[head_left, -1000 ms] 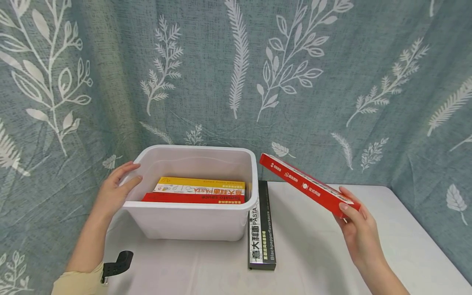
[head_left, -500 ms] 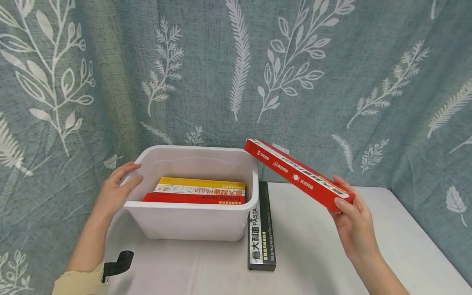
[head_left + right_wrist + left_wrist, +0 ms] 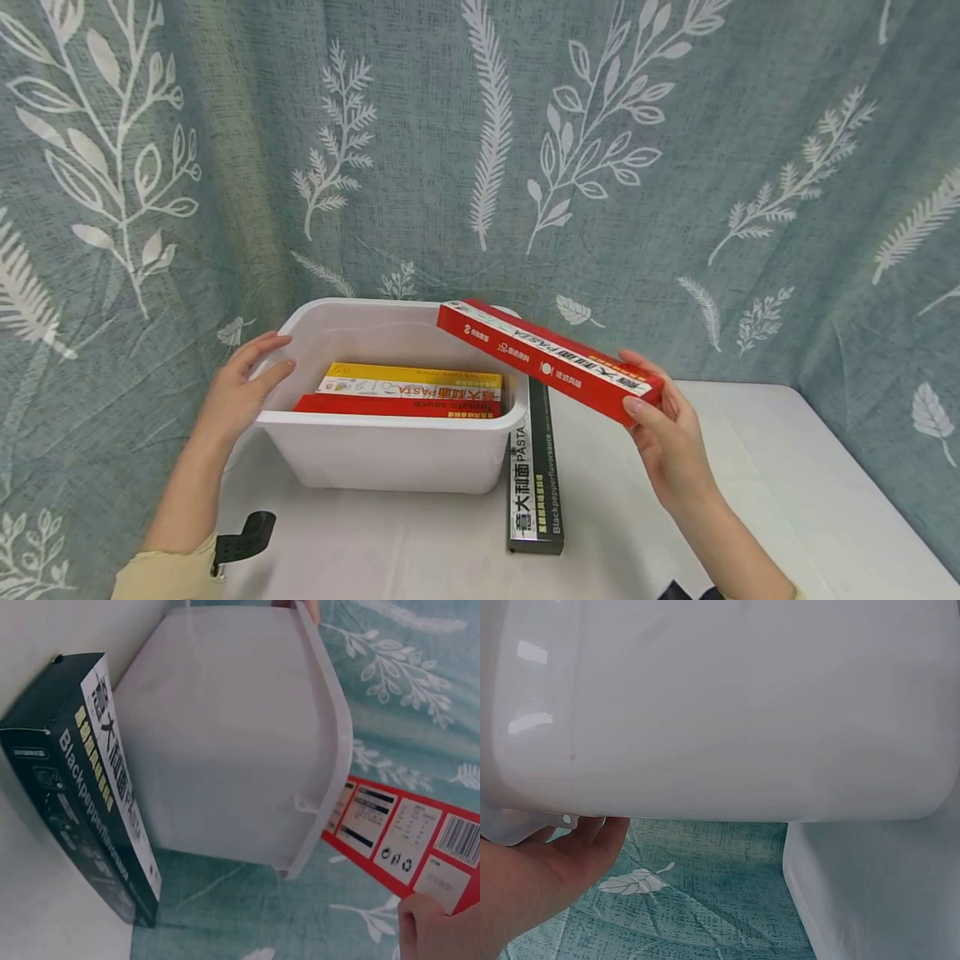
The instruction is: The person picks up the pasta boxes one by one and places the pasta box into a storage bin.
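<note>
A white plastic bin point(image 3: 390, 458) stands on the table, with a yellow pasta box point(image 3: 416, 377) and a red pasta box point(image 3: 397, 406) inside, a white printed strip between them. My left hand point(image 3: 243, 387) grips the bin's left rim, thumb and fingertips over its edge. In the air at the right, my right hand point(image 3: 667, 433) pinches the near end of another red pasta box point(image 3: 551, 358), thumb on its side. That box slopes up to the left, its far end overlapping the bin's opening in the head view. The right wrist view shows its label-covered underside point(image 3: 405, 836).
A black pasta box point(image 3: 545, 483) lies on the table against the bin's right side. The white table point(image 3: 735, 467) extends to the right. A patterned green-blue curtain point(image 3: 420, 167) hangs behind and on both sides.
My right hand has moved left with the red pasta box, bringing its far end from right of the bin to over the opening. The left hand stays on the rim.
</note>
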A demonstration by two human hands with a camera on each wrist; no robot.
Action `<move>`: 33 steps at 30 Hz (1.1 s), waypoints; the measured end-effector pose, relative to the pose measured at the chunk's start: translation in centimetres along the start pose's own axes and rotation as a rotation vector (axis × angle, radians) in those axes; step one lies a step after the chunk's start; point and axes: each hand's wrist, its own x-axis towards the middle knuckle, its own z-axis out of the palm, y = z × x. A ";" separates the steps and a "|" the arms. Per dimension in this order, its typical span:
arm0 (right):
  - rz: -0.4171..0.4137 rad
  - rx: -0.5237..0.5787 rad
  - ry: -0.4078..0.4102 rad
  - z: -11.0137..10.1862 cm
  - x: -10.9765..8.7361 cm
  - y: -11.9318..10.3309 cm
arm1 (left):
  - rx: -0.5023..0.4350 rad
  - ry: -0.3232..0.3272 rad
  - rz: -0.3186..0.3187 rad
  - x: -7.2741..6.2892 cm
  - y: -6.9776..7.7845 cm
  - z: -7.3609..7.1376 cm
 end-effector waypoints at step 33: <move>-0.059 -0.361 -0.253 3.6 6.5 4.5 | 0.000 0.005 -0.025 -0.7 0.2 0.1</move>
